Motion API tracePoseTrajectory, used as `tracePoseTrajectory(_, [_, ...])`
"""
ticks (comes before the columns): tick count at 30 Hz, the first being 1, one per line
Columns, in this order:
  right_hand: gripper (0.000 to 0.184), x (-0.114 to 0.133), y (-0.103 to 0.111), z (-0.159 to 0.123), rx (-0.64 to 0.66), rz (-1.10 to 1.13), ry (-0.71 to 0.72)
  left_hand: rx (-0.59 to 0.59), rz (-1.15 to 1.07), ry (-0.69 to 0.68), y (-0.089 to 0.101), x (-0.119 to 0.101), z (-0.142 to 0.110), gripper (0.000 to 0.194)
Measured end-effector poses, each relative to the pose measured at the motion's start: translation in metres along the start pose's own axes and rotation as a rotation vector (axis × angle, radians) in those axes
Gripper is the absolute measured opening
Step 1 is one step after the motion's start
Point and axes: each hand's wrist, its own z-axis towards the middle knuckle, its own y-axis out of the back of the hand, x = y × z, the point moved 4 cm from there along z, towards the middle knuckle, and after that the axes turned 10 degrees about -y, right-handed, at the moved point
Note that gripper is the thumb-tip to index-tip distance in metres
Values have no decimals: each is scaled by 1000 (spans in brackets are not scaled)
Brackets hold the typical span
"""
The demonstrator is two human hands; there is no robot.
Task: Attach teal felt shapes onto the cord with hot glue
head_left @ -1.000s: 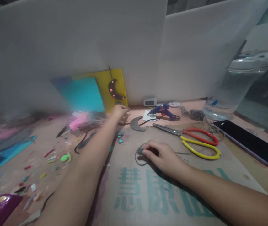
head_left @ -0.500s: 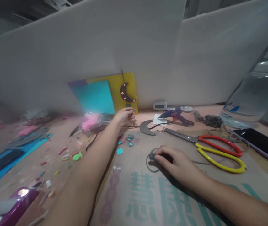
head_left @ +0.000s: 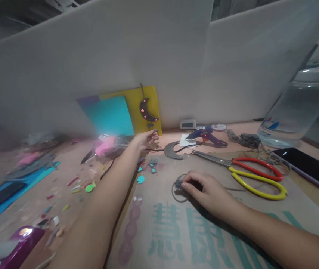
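Note:
My left hand (head_left: 145,140) reaches far forward, its fingertips pinched on a small grey piece (head_left: 155,130) whose kind I cannot make out. Just above hangs a dark crescent moon ornament (head_left: 145,110) dotted with pink, against a yellow sheet (head_left: 133,98). My right hand (head_left: 204,188) rests on the cardboard (head_left: 145,220) and pinches a small tangle of grey yarn (head_left: 178,184), with a loop lying beside the fingers. Between the hands lie a plain grey crescent (head_left: 170,151) and small grey-and-turquoise pieces (head_left: 154,170). A turquoise flower cutout (head_left: 141,179) is closer to me.
Scissors with red and yellow handles (head_left: 256,177) lie right of my right hand. Behind are a blue glue gun (head_left: 207,135), a yarn bundle (head_left: 247,140) and a clear container (head_left: 294,108). A phone (head_left: 310,166) sits at right; scraps and a purple tool (head_left: 26,241) at left.
The whole view has shifted slightly, moving things a little leftward. My left hand stays below the moon ornament, its fingers turned slightly. My right hand keeps its pinch on the yarn.

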Motion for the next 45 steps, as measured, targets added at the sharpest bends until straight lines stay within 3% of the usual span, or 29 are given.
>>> tracePoseTrajectory(12, [15,5,2,-1,31,-14,-32,99,508,-73,0,5,-6,35])
tracePoseTrajectory(15, [15,5,2,-1,28,-7,-32,96,575,-175,2,-13,-7,28])
tracePoseTrajectory(18, [15,4,1,0,21,-3,-30,194,594,-238,-3,-41,-18,24])
tracePoseTrajectory(23, [16,1,1,1,8,8,-37,339,621,-289,-27,-91,-59,19])
tracePoseTrajectory(26, [18,-1,1,0,3,66,-43,378,681,-388,-40,-105,-89,19])
tracePoseTrajectory(29, [19,0,1,0,-2,83,-32,300,677,-515,-41,-97,-119,23])
tracePoseTrajectory(34, [20,4,2,-3,-4,70,30,313,640,-579,-38,-51,-175,27])
tracePoseTrajectory(37, [22,5,3,-5,-20,65,42,177,610,-604,-31,-27,-204,30])
tracePoseTrajectory(40, [25,5,4,-6,-37,46,48,212,559,-607,-28,-10,-216,31])
tracePoseTrajectory(45, [27,6,4,-8,-37,-30,67,349,550,-598,-27,5,-209,35])
